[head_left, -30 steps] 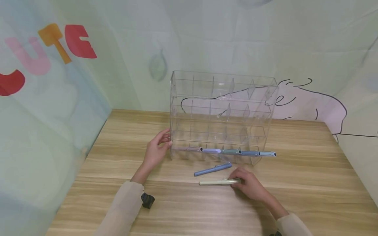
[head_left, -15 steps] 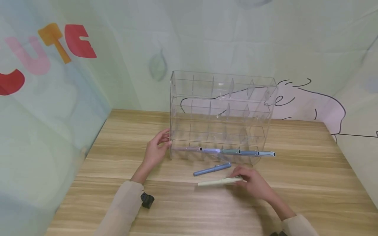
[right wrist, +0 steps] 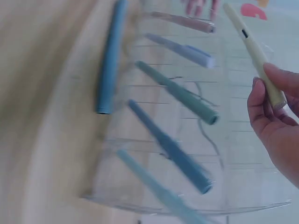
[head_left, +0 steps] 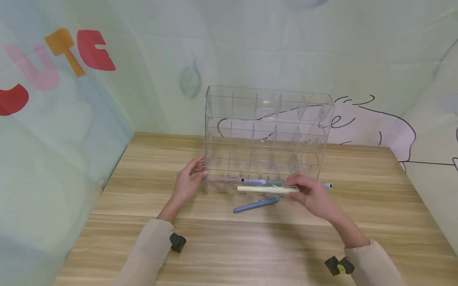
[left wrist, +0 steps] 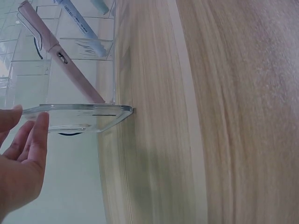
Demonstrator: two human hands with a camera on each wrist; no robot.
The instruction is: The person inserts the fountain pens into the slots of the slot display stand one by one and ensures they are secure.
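Observation:
A clear acrylic pen rack (head_left: 266,115) with tiers of divided slots stands on the table. My right hand (head_left: 315,196) pinches a pale cream-green pen (head_left: 262,190) near its capped end, raised in front of the lowest tier. In the right wrist view, the same pen (right wrist: 252,46) slants up from thumb and fingers. My left hand (head_left: 187,182) touches the rack's left side panel with fingertips and thumb. In the lowest tier lie several pens, including a pink pen (left wrist: 60,58), a lavender pen (right wrist: 184,49), a green pen (right wrist: 180,93), a blue pen (right wrist: 170,147) and a light blue pen (right wrist: 159,189).
A blue pen (head_left: 255,205) lies on the wooden table (head_left: 229,254) in front of the rack. The rack's upper tiers show no pens. Behind the table hangs a printed cloth backdrop (head_left: 161,71), close to the rack's back.
My right hand has lifted the pale pen off the table and carried it forward to the lowest tier's front. My left hand stays at the rack's side; the blue pen on the table has not moved.

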